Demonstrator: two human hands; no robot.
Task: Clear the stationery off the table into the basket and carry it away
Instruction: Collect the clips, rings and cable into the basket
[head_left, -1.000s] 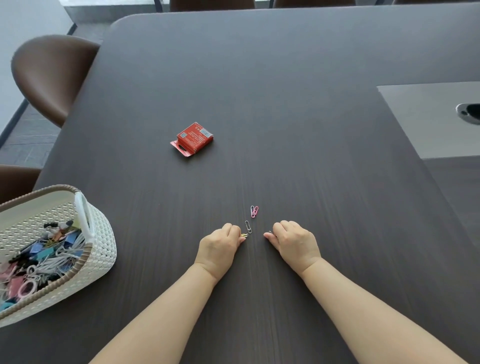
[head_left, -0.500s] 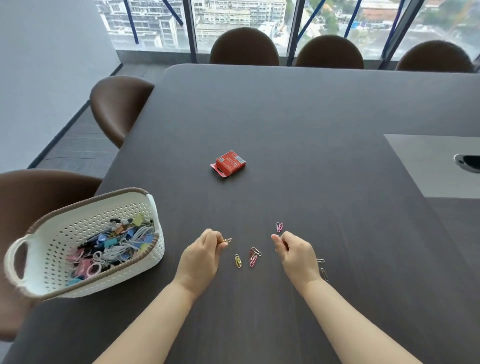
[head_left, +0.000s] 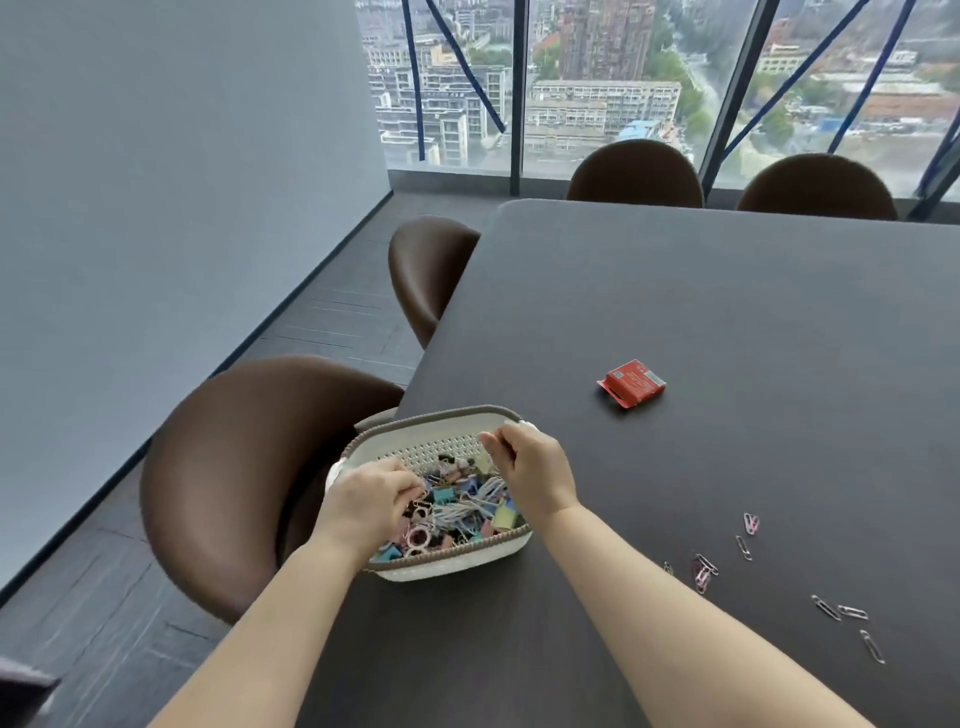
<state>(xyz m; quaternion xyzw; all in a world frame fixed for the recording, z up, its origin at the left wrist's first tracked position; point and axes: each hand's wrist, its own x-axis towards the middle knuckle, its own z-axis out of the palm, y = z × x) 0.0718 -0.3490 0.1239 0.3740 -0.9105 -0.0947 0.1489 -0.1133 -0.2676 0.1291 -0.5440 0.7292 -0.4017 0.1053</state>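
Note:
A white basket (head_left: 448, 414) with a brown rim stands at the table's left edge, full of coloured binder clips and paper clips. Both my hands hover over it. My left hand (head_left: 371, 501) dips its curled fingers toward the contents. My right hand (head_left: 532, 467) keeps its fingertips pinched together near the far rim. Whatever clips the fingers hold are too small to see. Several loose paper clips (head_left: 702, 570) lie scattered on the dark table (head_left: 727, 291) to my right. A small red box (head_left: 634, 383) lies farther back.
A brown chair (head_left: 234, 467) sits close beside the basket, with another chair (head_left: 426, 270) behind it. Two more chairs (head_left: 634, 171) stand at the table's far end, before the windows. A grey wall runs along the left.
Both hands lifted off the table, where they pinched paper clips, and swung left over the basket. My view turned left with them, so the scattered clips now lie to the right.

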